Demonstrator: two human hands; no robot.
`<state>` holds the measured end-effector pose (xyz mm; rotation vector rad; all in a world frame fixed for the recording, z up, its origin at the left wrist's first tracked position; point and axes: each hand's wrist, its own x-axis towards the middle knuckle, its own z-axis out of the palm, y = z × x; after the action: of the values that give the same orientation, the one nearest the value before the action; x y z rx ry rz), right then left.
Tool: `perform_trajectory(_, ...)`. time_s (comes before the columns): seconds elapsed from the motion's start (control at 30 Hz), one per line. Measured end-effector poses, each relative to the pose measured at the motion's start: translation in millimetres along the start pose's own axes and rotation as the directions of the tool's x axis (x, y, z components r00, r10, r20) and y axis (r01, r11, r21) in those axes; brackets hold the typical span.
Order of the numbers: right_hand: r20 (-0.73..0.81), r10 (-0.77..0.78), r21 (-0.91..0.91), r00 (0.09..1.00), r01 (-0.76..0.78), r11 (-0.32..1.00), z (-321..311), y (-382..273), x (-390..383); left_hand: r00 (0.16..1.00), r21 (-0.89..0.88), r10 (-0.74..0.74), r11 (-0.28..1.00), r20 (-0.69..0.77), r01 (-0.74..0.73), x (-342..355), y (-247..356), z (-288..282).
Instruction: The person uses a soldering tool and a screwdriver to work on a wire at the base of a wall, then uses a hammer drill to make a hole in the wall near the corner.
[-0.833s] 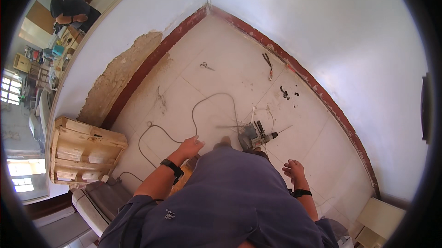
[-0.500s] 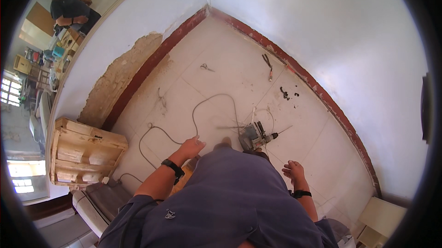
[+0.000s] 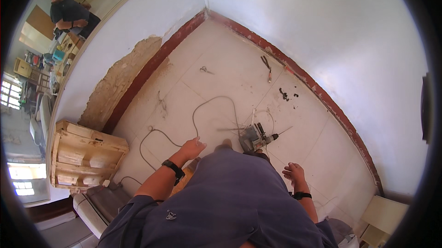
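My left hand (image 3: 191, 149) hangs over the floor with loosely bent fingers, and I see nothing gripped in it. A grey cable (image 3: 194, 118) runs across the tiles just beyond its fingertips; whether they touch it is unclear. To the right, my right hand (image 3: 293, 173) is held low with its fingers slightly apart and no object in it. Between the hands, near my feet, a grey power drill (image 3: 252, 137) lies on the floor. Its long thin bit (image 3: 286, 130) points right, and part of its body is hidden by my clothing.
Scissors (image 3: 206, 70) lie on the tiles farther off. By the right wall are pliers (image 3: 265, 62), a slim tool (image 3: 270, 77) and small black pieces (image 3: 284, 94). A wooden crate-like piece (image 3: 87, 156) stands left. A mirror (image 3: 34, 124) reflects a person and a cluttered bench.
The view has shifted very slightly. My hands and the drill stay essentially where they were.
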<state>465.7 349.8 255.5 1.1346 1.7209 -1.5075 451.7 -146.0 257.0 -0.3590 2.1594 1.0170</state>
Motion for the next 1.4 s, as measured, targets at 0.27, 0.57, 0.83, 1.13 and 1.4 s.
perform_trajectory(0.27,-0.020,-0.007,0.019,1.000,0.008,1.000,0,5,0,0.999,0.024,0.016,1.000,-0.029,-0.015,-4,2,0)
perform_trajectory(0.57,0.018,0.022,0.037,1.000,-0.022,0.999,-5,17,5,1.000,0.043,0.003,0.999,-0.008,-0.003,-4,9,5)
perform_trajectory(0.83,0.037,0.011,0.141,0.999,-0.016,0.990,-21,32,21,1.000,0.127,0.007,0.992,-0.018,-0.004,-1,33,16)
perform_trajectory(1.13,0.033,0.064,0.285,0.997,-0.070,0.956,-59,62,43,0.999,0.262,0.053,0.964,-0.011,-0.048,13,75,37)
perform_trajectory(1.4,-0.098,0.064,0.417,0.993,-0.017,0.909,-114,89,52,0.995,0.295,0.033,0.954,0.095,-0.060,45,142,44)
